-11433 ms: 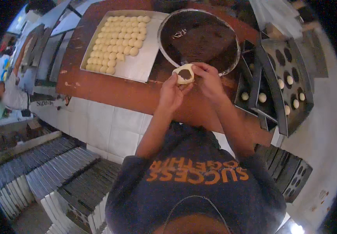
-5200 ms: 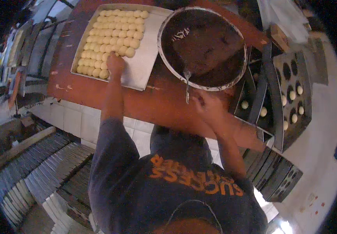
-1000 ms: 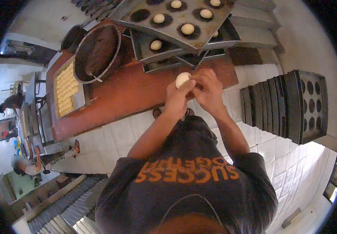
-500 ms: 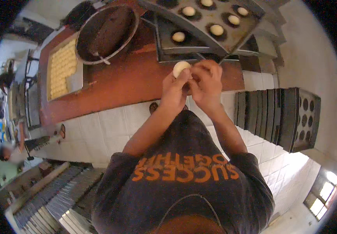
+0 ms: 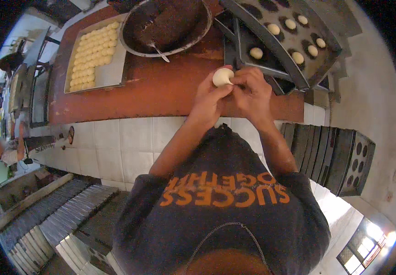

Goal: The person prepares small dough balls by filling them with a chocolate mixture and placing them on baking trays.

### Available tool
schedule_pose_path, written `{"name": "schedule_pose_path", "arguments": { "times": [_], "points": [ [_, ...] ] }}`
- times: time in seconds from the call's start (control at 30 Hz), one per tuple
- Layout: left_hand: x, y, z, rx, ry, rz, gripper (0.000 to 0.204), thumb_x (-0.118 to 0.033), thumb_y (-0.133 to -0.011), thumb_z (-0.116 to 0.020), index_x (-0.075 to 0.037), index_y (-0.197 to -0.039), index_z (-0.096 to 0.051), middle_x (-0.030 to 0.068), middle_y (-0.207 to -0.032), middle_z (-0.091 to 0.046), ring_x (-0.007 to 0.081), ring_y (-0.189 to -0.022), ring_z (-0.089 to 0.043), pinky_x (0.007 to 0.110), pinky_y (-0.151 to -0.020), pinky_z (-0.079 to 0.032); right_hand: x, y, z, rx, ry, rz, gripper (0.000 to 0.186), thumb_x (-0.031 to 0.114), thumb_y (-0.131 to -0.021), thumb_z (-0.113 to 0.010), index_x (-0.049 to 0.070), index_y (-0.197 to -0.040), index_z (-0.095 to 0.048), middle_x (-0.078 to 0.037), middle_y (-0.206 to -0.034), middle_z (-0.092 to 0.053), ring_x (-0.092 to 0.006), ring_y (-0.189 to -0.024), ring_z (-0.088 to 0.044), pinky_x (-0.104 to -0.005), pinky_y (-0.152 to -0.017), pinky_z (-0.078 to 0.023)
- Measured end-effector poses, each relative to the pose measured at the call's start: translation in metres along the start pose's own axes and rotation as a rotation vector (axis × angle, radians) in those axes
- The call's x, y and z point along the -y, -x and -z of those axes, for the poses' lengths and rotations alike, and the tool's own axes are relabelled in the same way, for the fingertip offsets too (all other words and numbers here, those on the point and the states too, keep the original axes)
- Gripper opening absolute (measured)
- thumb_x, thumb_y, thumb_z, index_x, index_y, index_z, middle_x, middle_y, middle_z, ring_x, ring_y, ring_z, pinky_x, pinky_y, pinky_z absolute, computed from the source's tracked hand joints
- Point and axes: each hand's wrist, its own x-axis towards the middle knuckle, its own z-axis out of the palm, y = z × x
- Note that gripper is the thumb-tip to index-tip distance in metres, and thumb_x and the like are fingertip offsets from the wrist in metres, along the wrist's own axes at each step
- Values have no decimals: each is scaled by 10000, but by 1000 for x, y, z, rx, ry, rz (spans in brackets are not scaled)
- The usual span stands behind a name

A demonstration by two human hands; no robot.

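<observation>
A pale, smooth dough ball (image 5: 222,77) sits in my left hand (image 5: 208,98), whose fingers curl around it. My right hand (image 5: 253,95) pinches the ball's right edge, where the dough draws out into a small point. Both hands are above the front edge of the reddish-brown table (image 5: 166,89). Just beyond my right hand, dark baking trays (image 5: 271,68) are stacked askew, with several round dough balls (image 5: 297,57) set in their hollows.
A wide metal basin (image 5: 193,51) of dark brown filling stands at the back, a spoon (image 5: 159,52) in it. To its left is a tray (image 5: 111,75) of dough pieces in rows. Moulded pans (image 5: 340,158) stand stacked at right. Another person (image 5: 12,151) is far left.
The view has shifted, so table and trays appear farther right. In my left hand the dough ball has turned, and its edge now tapers to a point at my right fingertips.
</observation>
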Motion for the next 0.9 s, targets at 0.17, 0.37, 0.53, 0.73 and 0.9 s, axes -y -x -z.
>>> {"name": "schedule_pose_path", "arguments": {
  "times": [0.17,0.37,0.53,0.73,0.9],
  "points": [
    [-18,-2,27,-108,206,59,296,-225,-861,-518,-23,-1076,-501,52,-1014,-559,169,-938,-536,295,-843,-430,16,-16,-47,-136,119,180,192,9,-576,-656,65,-748,-592,-87,-810,-576,-284,-787,-541,-368,-712,-435],
    [-18,-6,35,-71,294,103,280,-255,-853,-538,-44,-1037,-516,42,-973,-569,157,-903,-545,303,-809,-445,16,-15,-58,-136,118,119,198,28,-578,-658,57,-761,-588,-91,-816,-565,-289,-821,-526,-373,-722,-434],
    [-2,-8,24,-24,199,143,243,-220,-846,-548,-62,-1029,-519,43,-958,-575,155,-890,-552,292,-780,-461,25,-9,-36,-147,107,-160,219,6,-578,-654,50,-780,-583,-93,-840,-571,-293,-830,-523,-368,-716,-441],
    [22,-18,-10,-67,157,228,235,-124,-828,-571,-25,-1034,-516,33,-910,-555,118,-808,-540,263,-705,-470,-17,11,15,-110,165,19,270,12,-578,-671,51,-832,-586,-97,-880,-576,-287,-861,-532,-364,-727,-455],
    [66,-24,-57,-128,156,172,235,-106,-822,-576,-19,-1031,-514,35,-932,-555,120,-835,-539,263,-733,-462,-43,23,61,-215,226,171,238,9,-589,-676,51,-811,-604,-76,-800,-596,-262,-776,-565,-356,-727,-467]
  ]
}}
